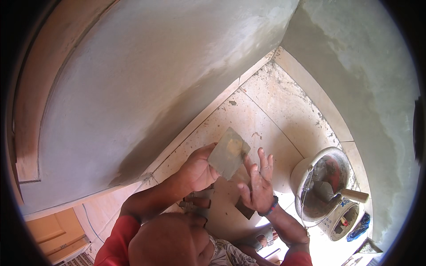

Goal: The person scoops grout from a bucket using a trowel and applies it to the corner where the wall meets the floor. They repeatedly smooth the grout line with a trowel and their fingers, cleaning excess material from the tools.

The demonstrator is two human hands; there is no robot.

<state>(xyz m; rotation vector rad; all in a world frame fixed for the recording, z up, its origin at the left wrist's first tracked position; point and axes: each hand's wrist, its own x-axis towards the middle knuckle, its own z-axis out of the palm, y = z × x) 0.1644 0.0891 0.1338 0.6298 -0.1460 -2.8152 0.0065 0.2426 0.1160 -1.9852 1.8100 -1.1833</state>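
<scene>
My left hand (199, 167) grips a flat, grey-green rectangular pad (224, 155) by its left side. A tan worn patch shows near its upper right part, and smears mark its surface. Whether it is a sponge, a board or a folded sheet I cannot tell. My right hand (261, 188) is spread beside the pad's right edge, its fingers apart and pointing up. One finger comes close to that edge; whether it touches I cannot tell. Below that hand, partly hidden, is a dark flat piece (245, 209).
A bucket (296, 175) with grey mortar and a wooden-handled tool (354, 195) stands on the right. Next to it are a white container (330, 227), a blue plastic bag (360, 228) and a metal blade (369, 247). Damp-patched walls (146, 88) meet beyond the crumb-strewn tiled floor (266, 102).
</scene>
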